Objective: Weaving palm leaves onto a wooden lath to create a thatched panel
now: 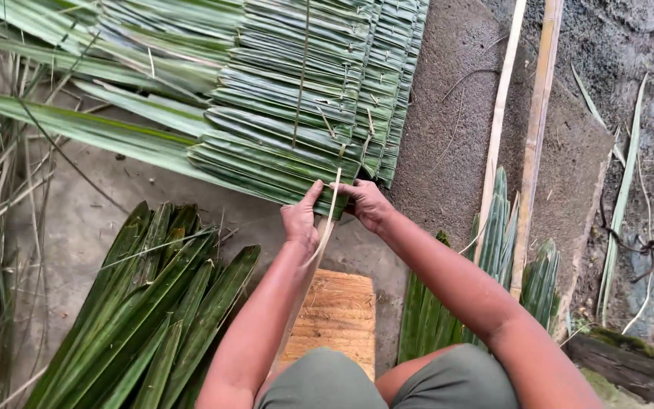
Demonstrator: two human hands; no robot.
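Note:
A panel of folded green palm leaves (297, 98), stitched side by side, lies on the ground ahead of me. Both hands meet at its near edge. My left hand (301, 220) presses on the last folded leaf and has a thin pale strip (329, 216) running by its fingers. My right hand (367, 203) pinches the same edge just to the right of the strip. The strip stands up between the two hands and trails down along my left forearm.
A pile of loose green leaves (153, 303) lies at lower left. A wooden block (338, 314) sits under my knees. More cut leaves (493, 250) and two long pale sticks (535, 136) lie at right, over a brown mat (448, 136). Dry stalks line the left edge.

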